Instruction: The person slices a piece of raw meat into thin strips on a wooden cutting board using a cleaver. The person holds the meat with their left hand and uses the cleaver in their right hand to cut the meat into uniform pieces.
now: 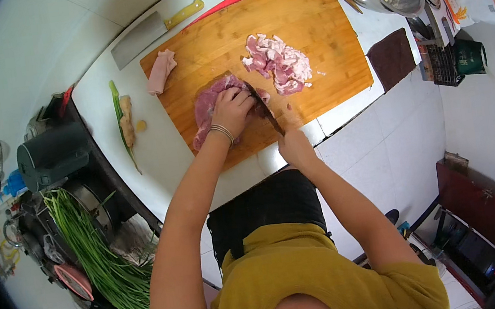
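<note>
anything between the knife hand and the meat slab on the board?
Nothing visible. The right hand holds the knife with its blade already at the raw meat slab, which the left hand presses onto the cutting board. The pile of cut slices lies apart, farther back.

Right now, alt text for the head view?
A person slices raw meat on a wooden cutting board: left hand presses the meat, right hand holds a knife. Cut pieces lie behind; a cleaver rests beyond the board.
</note>
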Action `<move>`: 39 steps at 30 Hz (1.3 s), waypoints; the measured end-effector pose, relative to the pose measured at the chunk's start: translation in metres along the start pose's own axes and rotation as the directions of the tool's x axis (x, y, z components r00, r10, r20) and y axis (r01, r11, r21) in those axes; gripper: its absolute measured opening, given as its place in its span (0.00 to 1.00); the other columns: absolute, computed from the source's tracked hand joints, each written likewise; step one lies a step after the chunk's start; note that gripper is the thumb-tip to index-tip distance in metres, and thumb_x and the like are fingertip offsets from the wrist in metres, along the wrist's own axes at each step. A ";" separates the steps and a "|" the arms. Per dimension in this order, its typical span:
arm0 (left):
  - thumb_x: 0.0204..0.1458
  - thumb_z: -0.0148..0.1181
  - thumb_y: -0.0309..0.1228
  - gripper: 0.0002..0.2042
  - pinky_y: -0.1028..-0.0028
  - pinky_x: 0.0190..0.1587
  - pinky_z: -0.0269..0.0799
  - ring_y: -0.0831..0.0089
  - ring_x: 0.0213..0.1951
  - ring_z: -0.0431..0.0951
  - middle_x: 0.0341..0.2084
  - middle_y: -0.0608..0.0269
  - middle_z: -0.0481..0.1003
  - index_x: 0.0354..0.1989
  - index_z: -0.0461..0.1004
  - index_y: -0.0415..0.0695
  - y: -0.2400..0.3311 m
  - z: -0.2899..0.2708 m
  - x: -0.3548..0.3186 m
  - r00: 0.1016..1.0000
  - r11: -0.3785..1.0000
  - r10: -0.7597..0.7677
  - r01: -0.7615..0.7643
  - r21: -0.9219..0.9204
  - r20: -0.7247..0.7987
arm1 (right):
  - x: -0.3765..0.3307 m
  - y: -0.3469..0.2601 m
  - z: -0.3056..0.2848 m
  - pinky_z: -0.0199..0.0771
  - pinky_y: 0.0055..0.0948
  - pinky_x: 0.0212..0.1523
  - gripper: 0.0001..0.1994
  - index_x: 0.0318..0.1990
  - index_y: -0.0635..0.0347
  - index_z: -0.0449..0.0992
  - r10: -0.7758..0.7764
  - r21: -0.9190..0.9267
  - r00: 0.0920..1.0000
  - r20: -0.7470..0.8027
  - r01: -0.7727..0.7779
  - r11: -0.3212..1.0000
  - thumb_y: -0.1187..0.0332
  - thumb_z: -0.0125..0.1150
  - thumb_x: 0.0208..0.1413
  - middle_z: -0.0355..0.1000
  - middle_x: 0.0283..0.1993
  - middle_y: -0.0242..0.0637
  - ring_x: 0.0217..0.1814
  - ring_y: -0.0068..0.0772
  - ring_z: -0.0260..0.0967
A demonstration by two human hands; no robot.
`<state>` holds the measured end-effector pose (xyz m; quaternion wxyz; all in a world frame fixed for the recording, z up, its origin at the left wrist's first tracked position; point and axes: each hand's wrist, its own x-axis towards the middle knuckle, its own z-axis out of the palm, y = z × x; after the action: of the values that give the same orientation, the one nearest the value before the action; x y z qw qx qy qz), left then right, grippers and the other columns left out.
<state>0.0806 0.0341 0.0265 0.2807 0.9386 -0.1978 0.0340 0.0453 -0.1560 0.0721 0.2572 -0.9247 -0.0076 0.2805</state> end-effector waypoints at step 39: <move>0.34 0.63 0.27 0.14 0.64 0.50 0.62 0.63 0.46 0.67 0.36 0.67 0.71 0.34 0.72 0.50 0.010 -0.001 0.001 0.996 0.996 -0.086 0.086 -0.019 0.010 | 0.006 0.021 0.012 0.70 0.54 0.43 0.14 0.47 0.65 0.67 -0.078 -0.072 0.986 -0.145 0.068 0.995 0.71 0.48 0.52 0.72 0.38 0.60 0.40 0.62 0.71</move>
<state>0.0780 0.0270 0.0330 0.2902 0.9436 -0.1587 0.0154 0.0415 -0.1679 0.0504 0.2363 -0.9500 -0.0319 0.2014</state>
